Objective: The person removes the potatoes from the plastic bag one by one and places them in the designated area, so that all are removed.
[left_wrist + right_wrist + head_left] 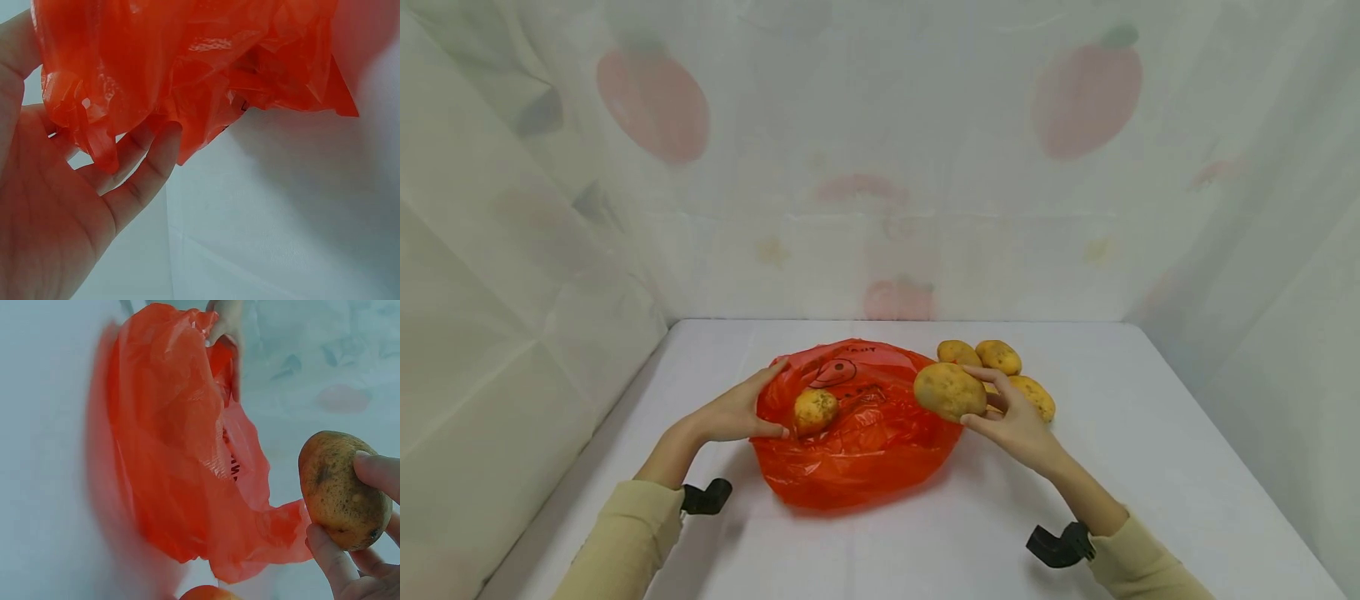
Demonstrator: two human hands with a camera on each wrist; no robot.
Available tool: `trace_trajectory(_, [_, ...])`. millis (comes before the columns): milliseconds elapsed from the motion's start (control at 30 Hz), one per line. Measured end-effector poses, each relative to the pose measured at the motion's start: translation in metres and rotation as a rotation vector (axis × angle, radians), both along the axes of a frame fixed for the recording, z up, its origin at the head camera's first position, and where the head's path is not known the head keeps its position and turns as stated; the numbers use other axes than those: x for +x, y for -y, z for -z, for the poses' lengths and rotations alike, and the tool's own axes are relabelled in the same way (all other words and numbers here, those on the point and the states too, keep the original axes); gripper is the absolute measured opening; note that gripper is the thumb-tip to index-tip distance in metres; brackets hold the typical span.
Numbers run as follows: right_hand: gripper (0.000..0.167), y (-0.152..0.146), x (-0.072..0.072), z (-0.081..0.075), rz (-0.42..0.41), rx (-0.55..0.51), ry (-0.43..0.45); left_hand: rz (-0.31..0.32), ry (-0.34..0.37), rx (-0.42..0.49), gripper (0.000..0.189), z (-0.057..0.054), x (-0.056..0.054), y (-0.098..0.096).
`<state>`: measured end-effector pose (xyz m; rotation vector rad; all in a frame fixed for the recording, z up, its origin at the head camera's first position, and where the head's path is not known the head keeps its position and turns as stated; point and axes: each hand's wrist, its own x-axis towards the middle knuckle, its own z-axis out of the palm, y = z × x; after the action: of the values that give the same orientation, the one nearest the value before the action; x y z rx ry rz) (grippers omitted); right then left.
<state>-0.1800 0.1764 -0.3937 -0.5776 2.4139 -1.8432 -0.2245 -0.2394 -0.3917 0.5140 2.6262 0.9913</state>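
A red plastic bag (880,467) lies on the table with its mouth spread wide. One potato (816,412) shows inside it, toward the left. My left hand (737,412) grips the bag's left edge, thumb in front and fingers behind the film. In the left wrist view, crumpled red film (100,94) runs between thumb and fingers. Between the thumb and fingertips of my right hand (1018,425) is a larger potato (950,392), held up at the bag's right rim. The right wrist view shows that potato (340,487) with dark specks on its skin.
Several potatoes lie on the table behind my right hand, among them one at the back (998,357) and one farther right (1033,398). White curtains with faded fruit prints (655,104) surround the white table (1150,467). Black wrist mounts (1060,546) stick out from both wrists.
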Motion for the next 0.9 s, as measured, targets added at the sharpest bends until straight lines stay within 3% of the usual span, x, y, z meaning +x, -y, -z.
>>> trace_trajectory(267, [0.063,-0.014,0.003,0.003,0.006,-0.060,0.050,-0.008,0.010,-0.003,0.107,0.000,0.001,0.000])
trace_trajectory(500, [0.062,-0.025,0.003,0.009,0.027,-0.064,-0.021,-0.009,0.000,0.000,0.107,0.000,0.001,-0.001])
trace_trajectory(900, [0.064,-0.048,0.006,0.023,0.117,-0.001,0.016,-0.025,-0.024,0.013,0.109,0.004,-0.002,0.004])
